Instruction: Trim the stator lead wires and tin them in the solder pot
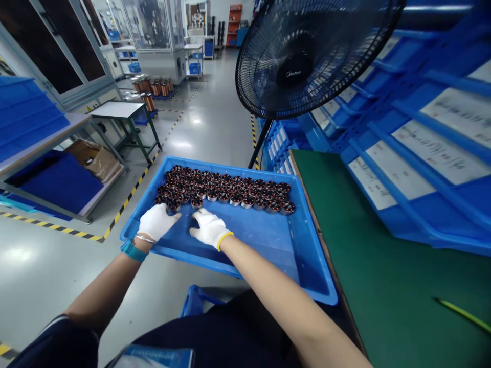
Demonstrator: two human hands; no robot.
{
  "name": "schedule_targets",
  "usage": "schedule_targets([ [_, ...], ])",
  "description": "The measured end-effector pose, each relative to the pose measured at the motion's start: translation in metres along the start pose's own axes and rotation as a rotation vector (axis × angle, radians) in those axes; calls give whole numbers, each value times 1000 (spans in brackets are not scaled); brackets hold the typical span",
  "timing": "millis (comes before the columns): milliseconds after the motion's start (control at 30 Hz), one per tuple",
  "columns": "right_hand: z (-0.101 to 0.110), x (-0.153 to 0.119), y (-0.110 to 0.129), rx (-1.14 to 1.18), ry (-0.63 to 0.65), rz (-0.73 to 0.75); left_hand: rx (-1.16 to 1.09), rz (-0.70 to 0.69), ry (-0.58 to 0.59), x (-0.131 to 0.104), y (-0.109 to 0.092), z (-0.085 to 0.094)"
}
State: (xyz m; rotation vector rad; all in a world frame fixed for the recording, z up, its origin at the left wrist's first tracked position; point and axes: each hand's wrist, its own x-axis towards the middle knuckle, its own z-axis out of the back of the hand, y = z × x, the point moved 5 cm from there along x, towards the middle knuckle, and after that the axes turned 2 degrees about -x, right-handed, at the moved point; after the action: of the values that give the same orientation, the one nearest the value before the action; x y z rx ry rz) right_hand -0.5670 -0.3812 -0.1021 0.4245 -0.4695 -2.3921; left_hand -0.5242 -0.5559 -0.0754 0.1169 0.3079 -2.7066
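Right gloved hand [209,228]: half-open, seemingly empty. Left gloved hand [157,222]: beside the nearest wound stators [245,201], grip unclear. They pack the blue tray's [264,237] far side, likely dense, rigid, with delicate windings; pinch the metal rims, though neighbours crowd fingers. Pedestal fan [295,71] beyond, green worktop [364,230] rightward
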Motion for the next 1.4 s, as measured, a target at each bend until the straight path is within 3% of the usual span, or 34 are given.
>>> schedule_targets([
  [100, 2, 20, 5, -63, -32, 71, -32, 129, -158, -5, 4, 14],
  [167, 2, 25, 5, -75, -34, 141, -53, 126, -180, -5, 3, 17],
  [300, 1, 13, -1, -46, -15, 159, -3, -41, -55, 2, -2, 6],
  [633, 10, -72, -39, 91, 39, -56, -61, -147, 96, 12, 9, -11],
  [933, 13, -105, -78, 204, -69, -218, 28, -308, 211, 17, 4, -2],
  [1067, 14, -112, -90, 232, -112, -285, 69, -417, 259, -6, -23, -12],
  [1200, 15, -113, -90, 246, -131, -296, 61, -541, 276, -25, -73, -31],
  [1300, 27, -122, -83, 251, -213, -292, 64, -572, 243, -17, -108, -37],
  [1400, 42, -146, -78, 253, -324, -301, 91, -522, 191, 5, -125, -34],
])
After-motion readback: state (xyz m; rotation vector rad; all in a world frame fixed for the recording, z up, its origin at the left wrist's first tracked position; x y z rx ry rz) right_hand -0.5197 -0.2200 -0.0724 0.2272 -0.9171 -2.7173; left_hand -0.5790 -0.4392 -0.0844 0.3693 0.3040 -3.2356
